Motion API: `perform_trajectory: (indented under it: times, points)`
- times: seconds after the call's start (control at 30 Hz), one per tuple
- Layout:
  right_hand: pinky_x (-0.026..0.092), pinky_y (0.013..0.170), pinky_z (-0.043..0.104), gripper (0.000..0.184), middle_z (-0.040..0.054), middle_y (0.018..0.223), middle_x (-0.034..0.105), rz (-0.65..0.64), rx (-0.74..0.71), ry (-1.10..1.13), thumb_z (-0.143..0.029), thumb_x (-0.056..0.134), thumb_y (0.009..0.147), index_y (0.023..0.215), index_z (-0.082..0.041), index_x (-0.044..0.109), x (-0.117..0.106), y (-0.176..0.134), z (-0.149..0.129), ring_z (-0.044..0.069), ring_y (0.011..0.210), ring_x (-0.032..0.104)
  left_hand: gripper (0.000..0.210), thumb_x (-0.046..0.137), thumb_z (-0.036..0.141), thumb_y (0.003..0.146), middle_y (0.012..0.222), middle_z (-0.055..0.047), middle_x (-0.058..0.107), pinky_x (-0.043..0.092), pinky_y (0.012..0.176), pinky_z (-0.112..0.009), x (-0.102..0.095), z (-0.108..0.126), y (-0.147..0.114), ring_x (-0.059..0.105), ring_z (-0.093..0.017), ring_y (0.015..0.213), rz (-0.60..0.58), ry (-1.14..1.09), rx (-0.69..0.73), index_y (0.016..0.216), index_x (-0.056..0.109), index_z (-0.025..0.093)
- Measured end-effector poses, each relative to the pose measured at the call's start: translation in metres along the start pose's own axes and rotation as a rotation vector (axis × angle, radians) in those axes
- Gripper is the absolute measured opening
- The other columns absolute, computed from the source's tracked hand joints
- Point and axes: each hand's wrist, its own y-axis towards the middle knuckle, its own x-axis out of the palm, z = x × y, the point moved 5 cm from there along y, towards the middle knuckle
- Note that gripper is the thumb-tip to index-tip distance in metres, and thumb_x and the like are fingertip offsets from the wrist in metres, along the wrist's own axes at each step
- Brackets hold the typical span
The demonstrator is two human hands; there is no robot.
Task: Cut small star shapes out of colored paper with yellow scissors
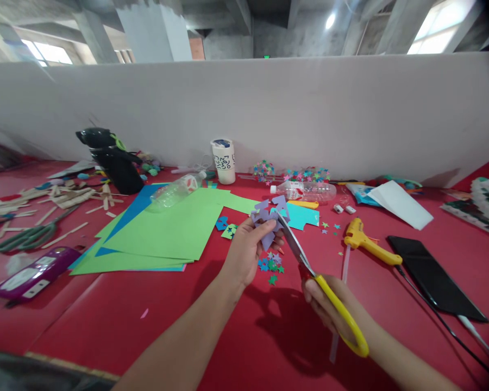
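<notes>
Between the thumb and fingers of my left hand [248, 247] is a piece of purple paper [283, 206] with jagged, cut-out edges. My right hand [326, 298] is closed around yellow-handled scissors [342, 315]. Their metal blades reach up to the purple paper, close to my left fingertips. Whether the blades are closed on the paper I cannot tell. Below my left hand lie small paper stars [272, 264] in blue, green and purple. Cut scraps of blue paper [222, 223] and green paper [229, 232] rest just left of the hands.
Green sheets [167, 228] lie at left, with a clear bottle [177, 190] on them. Behind my hands is another bottle [309, 191]. A yellow glue gun [370, 244] and black phone [432, 277] lie at right. A black flask [116, 163] and white cup [224, 163] stand near the partition.
</notes>
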Motion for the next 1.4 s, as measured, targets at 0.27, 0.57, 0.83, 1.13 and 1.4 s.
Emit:
perform_trajectory:
  times: [0.27,0.57,0.83,1.13,1.4]
  points:
    - [0.022,0.032,0.018,0.052,-0.0095,0.043,0.028,0.0,-0.058,-0.067,-0.072,0.033,0.073,0.061,-0.021,0.036,-0.002,-0.002,-0.007,0.005,0.033,0.027,0.014,0.063,0.024,0.069,0.066,-0.002,0.063,0.046,0.055,-0.023,-0.002,-0.002,0.001,0.058,-0.011,0.057,0.005,0.004,-0.003,0.079,0.06,0.014]
    - [0.022,0.031,0.018,0.048,-0.0097,0.041,0.029,-0.003,-0.049,-0.151,-0.067,0.035,0.076,0.06,-0.022,0.033,-0.006,-0.002,-0.014,0.004,0.03,0.027,0.013,0.061,0.027,0.071,0.058,-0.001,0.061,0.044,0.045,-0.021,-0.004,0.009,0.001,0.055,-0.01,0.044,-0.046,0.126,-0.022,0.074,0.057,0.014]
    - [0.022,0.032,0.02,0.042,-0.0089,0.039,0.033,-0.015,-0.044,-0.201,-0.059,0.039,0.079,0.06,-0.022,0.031,-0.008,-0.002,-0.015,0.006,0.031,0.029,0.011,0.066,0.019,0.067,0.057,0.002,0.056,0.038,0.047,-0.014,-0.012,0.007,0.006,0.048,-0.003,0.046,0.007,-0.031,-0.07,0.07,0.058,0.012]
    - [0.021,0.032,0.02,0.042,-0.0094,0.039,0.032,-0.034,-0.049,-0.218,-0.058,0.036,0.08,0.059,-0.023,0.029,-0.007,-0.001,-0.013,0.005,0.029,0.028,0.013,0.064,0.02,0.069,0.055,0.003,0.051,0.036,0.048,-0.015,-0.013,0.01,0.006,0.043,-0.002,0.045,0.02,0.059,-0.008,0.065,0.055,0.012]
    - [0.019,0.03,0.018,0.043,-0.0099,0.039,0.031,-0.044,-0.036,-0.216,-0.059,0.041,0.077,0.058,-0.022,0.03,-0.012,0.0,-0.013,0.003,0.028,0.027,0.016,0.068,0.023,0.063,0.051,0.004,0.05,0.029,0.041,-0.016,-0.018,0.018,0.007,0.04,-0.003,0.042,0.057,0.207,-0.015,0.065,0.056,0.013]
